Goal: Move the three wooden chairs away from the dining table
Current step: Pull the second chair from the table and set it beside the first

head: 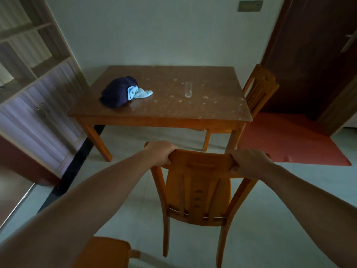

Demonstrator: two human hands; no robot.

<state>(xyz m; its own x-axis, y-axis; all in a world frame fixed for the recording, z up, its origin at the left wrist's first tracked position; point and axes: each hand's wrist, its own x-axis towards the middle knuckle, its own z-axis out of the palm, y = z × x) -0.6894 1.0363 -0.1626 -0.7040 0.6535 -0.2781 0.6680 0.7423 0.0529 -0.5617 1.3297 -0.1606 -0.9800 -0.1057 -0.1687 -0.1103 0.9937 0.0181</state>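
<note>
A wooden chair [199,190] stands in front of me on the tiled floor, apart from the dining table [193,111], with its back toward me. My left hand [161,151] grips the left end of its top rail. My right hand [249,162] grips the right end. A second wooden chair [258,88] stands at the table's right side, pushed in close. Part of a third wooden chair [104,252] shows at the bottom edge, under my left forearm.
On the table lie a dark blue cloth bundle [117,91] with a light blue cloth [139,92], and an upright clear glass [188,89]. A shelf cabinet [34,88] lines the left wall. A red mat [293,140] lies before a dark door [316,51] at the right.
</note>
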